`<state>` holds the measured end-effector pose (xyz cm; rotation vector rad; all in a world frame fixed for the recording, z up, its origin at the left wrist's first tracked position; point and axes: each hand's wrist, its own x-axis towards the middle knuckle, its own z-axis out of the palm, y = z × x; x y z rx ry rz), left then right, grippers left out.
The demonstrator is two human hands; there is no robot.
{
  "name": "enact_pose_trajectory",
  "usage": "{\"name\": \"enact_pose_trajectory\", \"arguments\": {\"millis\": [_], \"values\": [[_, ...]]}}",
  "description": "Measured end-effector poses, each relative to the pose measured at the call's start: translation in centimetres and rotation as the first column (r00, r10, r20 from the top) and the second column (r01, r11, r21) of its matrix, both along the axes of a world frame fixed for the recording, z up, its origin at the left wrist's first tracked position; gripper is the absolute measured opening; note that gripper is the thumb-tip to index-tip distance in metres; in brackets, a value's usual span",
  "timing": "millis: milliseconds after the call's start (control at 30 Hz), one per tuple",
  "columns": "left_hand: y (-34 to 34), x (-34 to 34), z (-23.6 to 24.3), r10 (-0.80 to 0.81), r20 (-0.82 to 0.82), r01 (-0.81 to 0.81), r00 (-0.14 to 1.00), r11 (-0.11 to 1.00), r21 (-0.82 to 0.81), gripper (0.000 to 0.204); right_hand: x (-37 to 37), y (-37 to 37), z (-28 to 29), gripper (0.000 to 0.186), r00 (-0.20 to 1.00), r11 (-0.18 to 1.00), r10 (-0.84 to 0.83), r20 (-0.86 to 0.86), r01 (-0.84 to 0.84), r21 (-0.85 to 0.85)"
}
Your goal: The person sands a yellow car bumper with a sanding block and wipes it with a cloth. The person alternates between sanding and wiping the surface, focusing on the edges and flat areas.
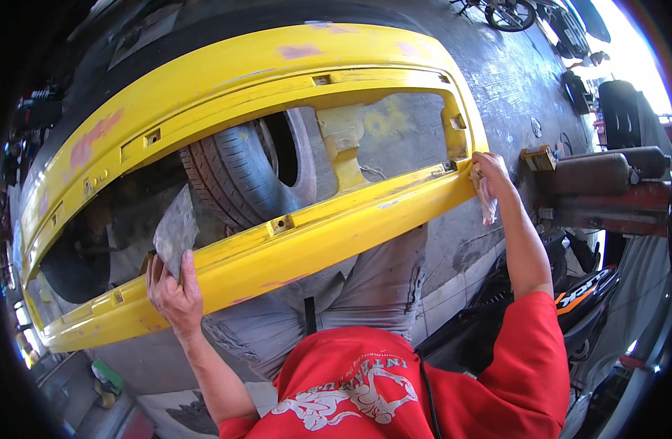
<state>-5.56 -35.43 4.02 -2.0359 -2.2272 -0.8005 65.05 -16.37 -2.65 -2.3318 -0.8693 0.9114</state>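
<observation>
In front of me lies a yellow car bumper (394, 205) with scuffs and several pinkish patches. My left hand (176, 293) is at its near edge on the left, thumb and fingers closed on a stiff grey smeared sheet (176, 228) that points up into the bumper's opening. Its exact kind is hard to make out. At the bumper's right end, my right hand (491, 170) presses against the yellow surface, fingers curled around a crumpled pale rag (485, 199) that hangs below the palm. Some fingers are hidden behind the rag and bumper.
Under the bumper, tires (237, 168) show through its opening. To the right stand dark cylinders (592, 179), a small yellowish can (539, 158) and a black motorbike (497, 300) with orange trim. A bicycle wheel (510, 13) is at the far right. My legs (365, 282) are under the near edge.
</observation>
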Motion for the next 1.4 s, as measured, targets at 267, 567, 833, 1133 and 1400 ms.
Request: {"name": "enact_pose_trajectory", "arguments": {"millis": [267, 567, 833, 1133, 1400], "values": [[-0.1, 0.0, -0.1, -0.004, -0.011, 0.004, 1.000, 1.000, 0.007, 0.039, 0.6, 2.6, -0.3, 0.039, 0.970, 0.989, -0.145, -0.195, 0.150, 0.010], [-0.1, -0.2, -0.3, -0.009, -0.033, 0.009, 0.999, 1.000, 0.002, 0.040, 0.5, 2.1, -0.2, 0.041, 0.961, 0.981, -0.193, -0.196, 0.195, -0.010], [-0.3, -0.3, -0.6, 0.027, -0.029, -0.027, 0.999, 1.000, -0.006, 0.043, 0.9, 1.6, -0.1, 0.040, 0.979, 0.988, -0.152, -0.136, 0.151, -0.017], [0.0, -0.1, -0.4, -0.011, -0.032, 0.012, 0.999, 1.000, 0.015, 0.039, 0.3, 1.7, -0.2, 0.029, 0.969, 0.988, -0.154, -0.193, 0.154, -0.015], [-0.1, -0.2, -0.5, -0.011, -0.041, 0.011, 0.999, 1.000, 0.010, 0.041, 0.7, 0.7, -0.2, 0.026, 0.974, 0.992, -0.128, -0.188, 0.130, 0.001]]}}
